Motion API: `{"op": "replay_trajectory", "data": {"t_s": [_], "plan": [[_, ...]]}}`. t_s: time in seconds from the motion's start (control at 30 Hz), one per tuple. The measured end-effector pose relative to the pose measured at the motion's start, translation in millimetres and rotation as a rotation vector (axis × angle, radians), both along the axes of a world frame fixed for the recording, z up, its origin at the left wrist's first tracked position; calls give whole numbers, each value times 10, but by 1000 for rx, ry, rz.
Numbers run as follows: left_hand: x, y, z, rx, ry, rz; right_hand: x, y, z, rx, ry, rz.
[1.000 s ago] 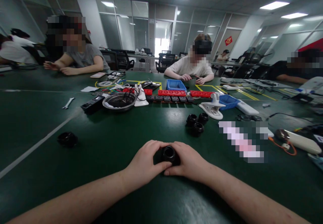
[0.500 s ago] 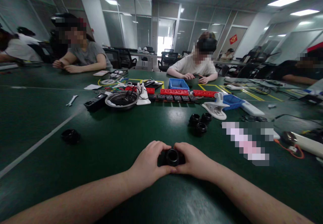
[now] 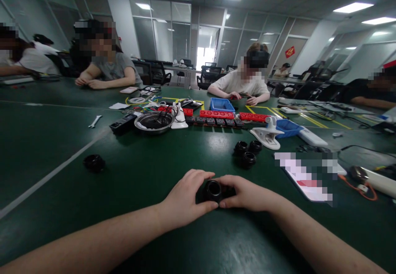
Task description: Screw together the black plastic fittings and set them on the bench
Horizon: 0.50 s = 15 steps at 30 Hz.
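- The left hand (image 3: 185,197) curves around a black fitting (image 3: 214,189), its thumb at the near side and its forefinger at the far side, pinching it.
- The right hand (image 3: 247,193) bends in from the other side, thumb and forefinger apart; the shade there is dark, so I cannot tell whether they press on the fitting.
- That fitting is on the green table (image 3: 139,167), between the 2 hands, its round opening showing.
- The 2 thumb tips nearly meet in front of it.
- Beyond the right hand, 3 similar fittings (image 3: 249,158) stand in a close cluster.
- 1 lone fitting (image 3: 94,163) lies well off to the left, with a wrench (image 3: 95,121) farther back.
- A phone (image 3: 305,179), partly blurred out, lies right of the cluster.
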<state>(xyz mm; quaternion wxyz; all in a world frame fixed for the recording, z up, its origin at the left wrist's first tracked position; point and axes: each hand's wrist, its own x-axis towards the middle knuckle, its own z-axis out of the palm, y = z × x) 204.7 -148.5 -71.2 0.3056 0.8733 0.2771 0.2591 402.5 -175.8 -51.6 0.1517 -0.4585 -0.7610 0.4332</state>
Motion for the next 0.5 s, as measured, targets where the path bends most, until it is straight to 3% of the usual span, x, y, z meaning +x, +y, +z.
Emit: {"op": "replay_trajectory", "data": {"t_s": [0.17,0.3,0.5], "plan": [[-7,37,24,-5,22,-29,13,9,-54,13,4,-22],[16,28,16,-38,43,35,-47,5,-108,57,-40,-95],[32,11,-2,-40,33,138,-233,-56,-202,329,-302,-307]]}}
